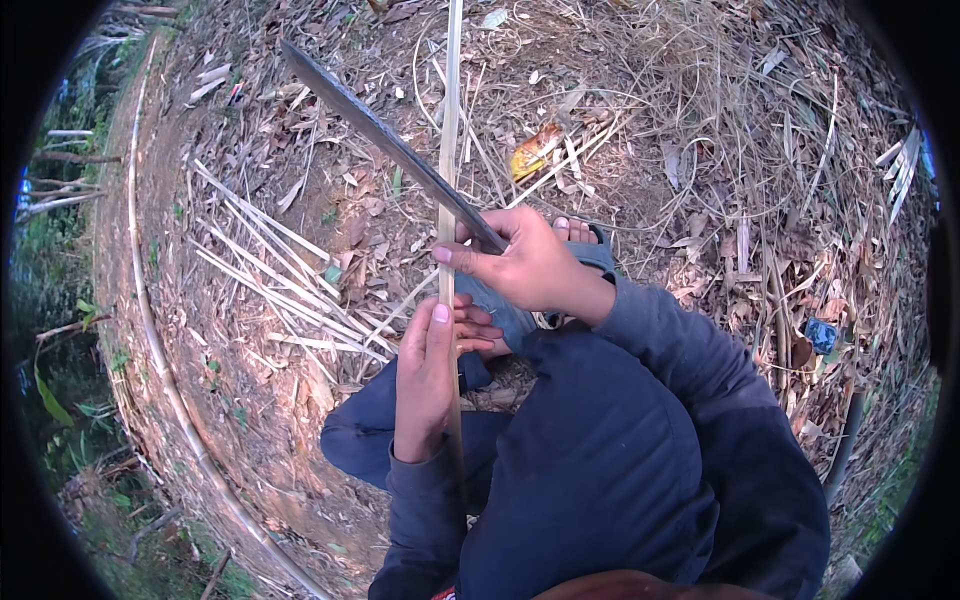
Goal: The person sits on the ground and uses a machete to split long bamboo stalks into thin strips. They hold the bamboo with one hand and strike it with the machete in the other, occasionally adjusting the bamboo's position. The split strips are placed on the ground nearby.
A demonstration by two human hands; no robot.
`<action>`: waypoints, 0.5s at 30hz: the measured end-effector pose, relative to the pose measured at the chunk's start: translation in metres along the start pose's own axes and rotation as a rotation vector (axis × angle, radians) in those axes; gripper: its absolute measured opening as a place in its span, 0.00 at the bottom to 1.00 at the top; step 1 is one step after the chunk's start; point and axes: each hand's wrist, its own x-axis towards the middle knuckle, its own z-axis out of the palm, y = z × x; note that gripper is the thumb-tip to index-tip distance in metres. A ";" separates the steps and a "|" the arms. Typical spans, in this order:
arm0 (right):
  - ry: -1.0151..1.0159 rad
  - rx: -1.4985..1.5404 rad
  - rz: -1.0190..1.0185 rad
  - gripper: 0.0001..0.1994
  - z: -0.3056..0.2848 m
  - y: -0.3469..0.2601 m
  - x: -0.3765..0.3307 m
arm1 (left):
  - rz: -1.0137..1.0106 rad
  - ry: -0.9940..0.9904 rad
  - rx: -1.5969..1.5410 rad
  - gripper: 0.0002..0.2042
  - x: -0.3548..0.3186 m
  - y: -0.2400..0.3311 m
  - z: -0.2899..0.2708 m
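Nearest us, two dark-trousered legs [600, 460] fold in at the bottom, two dark sleeves [730, 400] reaching past them. Two hands at work here! The left hand [425, 370] has its grip closed on one long pale strip [450, 110], thumb along the top, fingers curled behind and beneath. Up to the right hand [535, 265]: that grip is clenched around the near end of one long dark blade [375, 130], handle hidden in the fist, and the thumb lies against the strip, just above the left hand. The strip stands almost upright between the two, running off past the top; the blade slants across it toward the upper left. Touching it? Can't tell from here.

Just beyond the right wrist, one foot in a sandal [602, 250], toes showing. Off to the left, a loose fan of pale strips [290, 285] on the leaf-littered ground, about ten, too tangled for an exact count. Further out, one yellow-and-brown piece [535, 152] ahead, and one small blue object [821, 336] well over to the right. Way out left, one long pole [148, 310] bows along the edge, with green plants [60, 390] behind it.
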 end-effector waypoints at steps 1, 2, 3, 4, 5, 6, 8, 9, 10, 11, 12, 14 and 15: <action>-0.005 0.008 0.008 0.14 -0.002 -0.003 -0.002 | -0.068 -0.083 -0.054 0.16 0.005 0.011 0.001; -0.010 0.017 0.018 0.14 -0.004 -0.005 -0.003 | -0.138 -0.166 -0.108 0.16 0.009 0.017 0.000; -0.004 -0.098 -0.065 0.14 -0.007 -0.004 -0.004 | -0.153 -0.187 -0.110 0.16 0.012 0.019 -0.004; 0.001 -0.213 -0.148 0.14 -0.011 -0.003 -0.003 | -0.168 -0.209 -0.110 0.16 0.015 0.021 -0.007; 0.008 -0.330 -0.230 0.15 -0.015 -0.002 -0.004 | -0.184 -0.234 -0.111 0.16 0.017 0.022 -0.008; 0.097 -0.538 -0.394 0.20 -0.017 0.000 -0.006 | -0.185 -0.182 -0.112 0.15 0.017 0.024 -0.001; 0.072 -0.741 -0.412 0.24 -0.017 -0.010 -0.018 | -0.146 -0.130 -0.059 0.13 0.013 0.023 0.008; 0.059 -0.838 -0.421 0.26 -0.017 -0.014 -0.022 | -0.125 -0.102 -0.029 0.13 0.011 0.022 0.011; 0.091 -0.867 -0.472 0.28 -0.016 0.000 -0.023 | -0.145 -0.070 -0.008 0.12 0.010 0.019 0.012; 0.096 -0.890 -0.503 0.28 -0.016 0.004 -0.024 | -0.135 -0.064 0.039 0.13 0.009 0.015 0.012; 0.102 -0.911 -0.534 0.27 -0.018 0.007 -0.025 | -0.124 -0.058 0.087 0.14 0.006 0.012 0.011; 0.107 -0.926 -0.567 0.27 -0.021 0.011 -0.026 | -0.092 0.004 0.103 0.18 0.001 0.006 0.020; 0.105 -0.919 -0.569 0.27 -0.023 0.012 -0.027 | -0.015 0.018 0.233 0.18 -0.002 0.001 0.020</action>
